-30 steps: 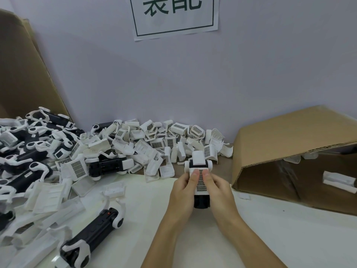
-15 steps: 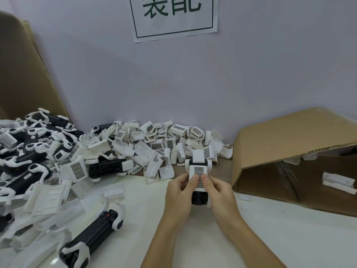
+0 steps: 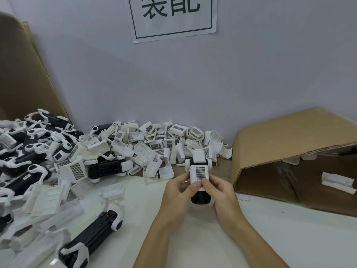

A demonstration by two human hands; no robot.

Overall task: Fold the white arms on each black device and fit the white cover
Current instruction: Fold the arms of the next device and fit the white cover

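Hands: left hand [image 3: 178, 192] and right hand [image 3: 220, 192] cradle one black device [image 3: 200, 197] just above the bench [image 3: 193, 248], near its middle, both grips curled round the body's sides.
Thumbs: both thumb tips press side by side on the near edge of the white cover [image 3: 200, 176], apparently to seat it squarely on the device.
Cover: its gridded face looks up at the camera and lies along the device's top; whether it has clicked home cannot be told.
White arms: rounded white ends [image 3: 209, 163] flank the far end of the held device, seemingly folded in so the cover can go on.
Supply, covers: heap of loose covers [image 3: 154, 140] lies against the wall, within easy reach.
Supply, devices: pile of black devices [image 3: 29, 151] with arms still spread fills the left; another device [image 3: 92, 238] waits in front, close to the left forearm.
Cardboard box: box [image 3: 289, 151] lies on its side at right, mouth open toward the worker, likely for finished units.
Sign: paper notice [image 3: 173, 16] hangs on the wall above.
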